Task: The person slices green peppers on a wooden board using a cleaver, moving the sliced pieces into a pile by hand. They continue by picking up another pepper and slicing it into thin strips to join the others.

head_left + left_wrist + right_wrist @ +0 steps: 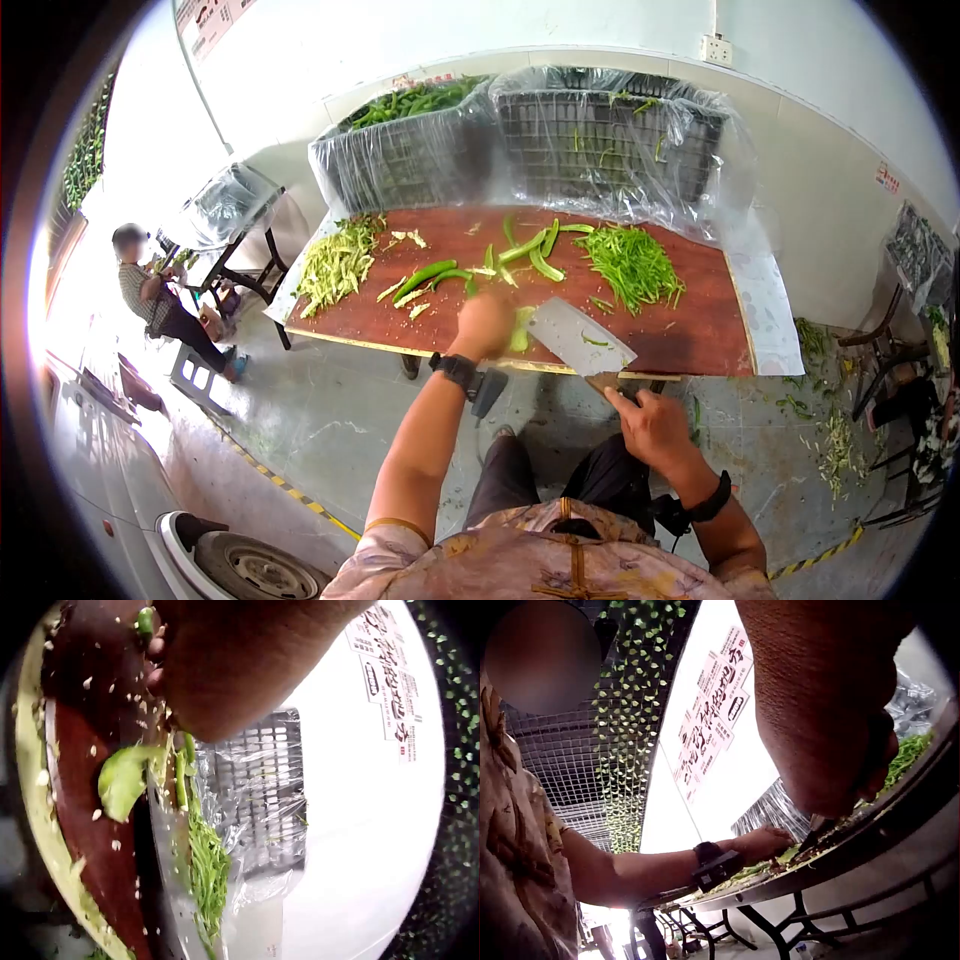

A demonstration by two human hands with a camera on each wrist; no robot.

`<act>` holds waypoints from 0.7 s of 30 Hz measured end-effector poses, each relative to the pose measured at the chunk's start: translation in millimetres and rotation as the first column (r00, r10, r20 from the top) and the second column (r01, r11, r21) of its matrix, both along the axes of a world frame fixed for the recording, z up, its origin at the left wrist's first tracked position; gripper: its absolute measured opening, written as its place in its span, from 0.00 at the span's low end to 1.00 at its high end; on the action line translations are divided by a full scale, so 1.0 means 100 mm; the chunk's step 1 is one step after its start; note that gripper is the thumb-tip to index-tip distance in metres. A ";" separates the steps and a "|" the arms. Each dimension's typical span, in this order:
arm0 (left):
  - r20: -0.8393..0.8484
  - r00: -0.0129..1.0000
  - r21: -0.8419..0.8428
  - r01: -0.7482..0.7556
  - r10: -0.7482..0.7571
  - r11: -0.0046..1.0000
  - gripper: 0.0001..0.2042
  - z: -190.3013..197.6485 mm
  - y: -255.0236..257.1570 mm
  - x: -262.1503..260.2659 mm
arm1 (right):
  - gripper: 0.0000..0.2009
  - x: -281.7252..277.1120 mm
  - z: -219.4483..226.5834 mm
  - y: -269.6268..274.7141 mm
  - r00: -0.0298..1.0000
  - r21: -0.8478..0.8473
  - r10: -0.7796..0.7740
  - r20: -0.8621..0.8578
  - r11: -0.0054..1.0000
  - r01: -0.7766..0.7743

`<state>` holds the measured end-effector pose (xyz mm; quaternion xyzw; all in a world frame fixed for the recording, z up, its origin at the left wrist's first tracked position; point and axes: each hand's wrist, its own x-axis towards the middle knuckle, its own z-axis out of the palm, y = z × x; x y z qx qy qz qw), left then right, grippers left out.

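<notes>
My right hand [655, 432] grips the wooden handle of a cleaver [580, 335], its broad blade low over the table's front edge with a green shred on it. Left of the blade, my left hand [486, 324] is blurred, close over the wooden tabletop. In the left wrist view its fingers are curled downward near a green pepper end [145, 621]; I cannot tell whether they hold anything. A pale-green pepper piece [521, 329] lies between that hand and the blade. Just beyond the left hand are whole green peppers [425, 281], with split pepper pieces [545, 262] to their right.
Shredded green pepper [632, 268] is heaped at the right, and a pile of pale pepper cores [335, 270] at the left. Two plastic-lined crates [610, 150] stand behind the table, the left one holding green peppers [415, 103]. Another person [150, 290] stands far left.
</notes>
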<state>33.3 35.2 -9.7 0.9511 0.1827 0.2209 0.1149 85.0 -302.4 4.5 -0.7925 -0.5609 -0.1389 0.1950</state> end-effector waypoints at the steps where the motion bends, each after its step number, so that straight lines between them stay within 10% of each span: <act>1: 0.085 0.993 -0.016 -0.078 0.079 0.997 0.08 0.04 0.05 0.00 | 0.19 0.01 0.00 0.00 1.000 0.003 -0.001 0.001 1.000 0.001; 6: 0.272 0.916 -0.161 -0.259 0.295 0.952 0.08 0.16 0.24 -0.10 | 0.19 0.00 -0.05 0.00 0.999 0.016 0.004 -0.053 1.000 -0.003; 8: 0.260 0.965 -0.155 0.021 0.020 0.988 0.10 0.21 0.04 -0.17 | 0.19 -0.03 0.02 0.01 0.997 0.003 0.000 -0.071 1.000 0.000; 15: -0.022 1.000 -0.224 0.002 -0.008 0.975 0.14 0.07 -0.20 0.00 | 0.21 -0.03 0.03 -0.09 0.999 0.063 0.006 -0.035 0.998 -0.004; 19: 0.105 0.994 -0.117 -0.017 0.030 0.993 0.13 0.06 0.01 0.27 | 0.21 0.00 -0.03 -0.24 1.000 0.039 -0.009 -0.007 0.999 0.010; 21: 0.402 0.868 -0.327 -0.162 0.292 0.931 0.13 0.19 0.07 0.39 | 0.20 0.00 -0.04 -0.28 0.996 0.010 -0.044 -0.079 0.999 0.045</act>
